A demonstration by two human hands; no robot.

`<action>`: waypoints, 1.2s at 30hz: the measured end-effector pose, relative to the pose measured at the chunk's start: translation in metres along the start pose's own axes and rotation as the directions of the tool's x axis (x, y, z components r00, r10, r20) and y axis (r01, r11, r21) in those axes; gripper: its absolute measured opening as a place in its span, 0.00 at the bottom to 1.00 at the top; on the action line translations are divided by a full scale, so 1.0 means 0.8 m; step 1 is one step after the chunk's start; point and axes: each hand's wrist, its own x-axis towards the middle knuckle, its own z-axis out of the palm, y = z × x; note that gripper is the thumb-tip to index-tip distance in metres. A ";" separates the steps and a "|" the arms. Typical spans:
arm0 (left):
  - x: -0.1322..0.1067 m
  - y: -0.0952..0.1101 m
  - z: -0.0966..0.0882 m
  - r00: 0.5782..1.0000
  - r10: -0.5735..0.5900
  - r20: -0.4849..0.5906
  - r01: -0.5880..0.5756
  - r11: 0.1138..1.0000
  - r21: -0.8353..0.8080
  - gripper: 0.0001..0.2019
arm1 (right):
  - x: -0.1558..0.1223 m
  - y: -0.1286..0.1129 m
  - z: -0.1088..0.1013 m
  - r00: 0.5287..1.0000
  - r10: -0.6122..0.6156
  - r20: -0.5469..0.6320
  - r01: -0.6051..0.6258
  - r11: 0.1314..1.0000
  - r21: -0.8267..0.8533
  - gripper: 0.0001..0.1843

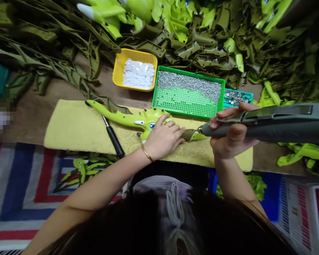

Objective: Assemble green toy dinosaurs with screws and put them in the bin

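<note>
A lime-green toy dinosaur shell (127, 118) with a painted eye lies on a yellow towel (74, 129). My left hand (163, 138) rests on its head, fingers laid flat and close together, pressing it down. My right hand (232, 132) is wrapped round a grey electric screwdriver (276, 122). The tool lies nearly level, its tip (199, 130) touching the toy's olive and green part just right of my left fingers.
Behind the towel stand a green tray of small screws (188, 90), a yellow tub of white discs (135, 71) and a teal tray of metal bits (236, 97). A black-handled tool (113, 136) lies on the towel. Olive and green plastic parts (202, 39) are heaped behind.
</note>
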 end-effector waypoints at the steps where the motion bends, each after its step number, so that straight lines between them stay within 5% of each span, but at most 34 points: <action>1: 0.001 0.001 -0.001 1.000 -0.004 0.003 0.004 1.000 -0.011 0.15 | -0.003 0.005 -0.001 1.000 0.007 0.003 -0.007 1.000 -0.004 0.17; 10: 0.002 0.000 -0.003 0.999 -0.002 0.039 0.003 1.000 -0.019 0.15 | -0.005 0.011 -0.002 0.993 0.056 0.103 -0.046 0.995 -0.091 0.18; 14: 0.003 0.004 -0.005 0.999 0.010 0.040 -0.010 1.000 -0.011 0.14 | 0.026 0.014 0.029 0.999 -0.051 -0.010 0.050 0.996 -0.069 0.16; 19: -0.034 0.003 -0.026 0.983 -0.033 -0.180 0.037 0.999 0.022 0.14 | 0.033 0.062 0.069 0.996 0.026 -0.090 -0.032 0.998 -0.062 0.20; 22: -0.081 -0.017 -0.032 0.854 -0.308 -0.420 0.278 0.951 -0.133 0.12 | 0.026 0.081 0.073 0.997 0.048 -0.052 -0.050 0.998 -0.034 0.19; 24: -0.108 -0.031 -0.032 0.720 -0.548 -0.425 0.467 0.836 -0.288 0.11 | 0.024 0.084 0.071 0.999 0.045 -0.023 -0.045 0.999 -0.016 0.17; 25: -0.118 -0.035 -0.031 0.657 -0.672 -0.343 0.544 0.737 -0.401 0.12 | 0.023 0.084 0.070 0.999 0.045 -0.010 -0.045 0.999 -0.017 0.17; 28: -0.124 -0.036 -0.031 0.521 -0.842 0.139 0.623 0.264 -0.736 0.19 | 0.023 0.083 0.068 0.998 0.053 0.022 -0.053 0.998 -0.035 0.16; 31: -0.109 -0.029 -0.033 0.508 -0.743 0.435 0.566 -0.093 -0.819 0.25 | 0.021 0.086 0.068 0.998 0.039 0.047 -0.038 0.999 -0.029 0.16; 36: -0.088 -0.023 -0.030 0.466 -0.748 0.472 0.460 -0.251 -0.851 0.26 | 0.028 0.076 0.071 0.998 0.035 0.050 -0.035 0.999 -0.004 0.16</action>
